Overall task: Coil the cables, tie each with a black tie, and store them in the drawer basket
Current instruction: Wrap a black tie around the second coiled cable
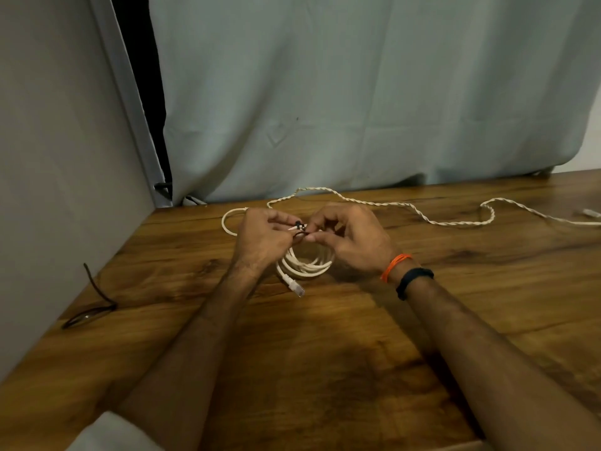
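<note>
Fingertips of both hands meet at the small black cable tie (299,228), pinching it where it wraps the top of the coiled white network cable (305,263). The left hand (263,237) curls thumb and forefinger on the tie's left side; the right hand (351,237) pinches its right end, other fingers loosely bent. Tying looks to be the step in hand; whether the tie is already threaded through its head is too small to tell. Next, probably, the tail must be pulled snug without letting the loops spring apart.

Below the tie, the coil rests on the brown wooden table (325,353), lying roughly flat, its clear plug (296,289) pointing toward the person and slightly right. Beyond the coil, a twisted white cord (422,216) trails rightward, uncoiled. Far left of the coil lies a spare dark tie (94,304).
</note>
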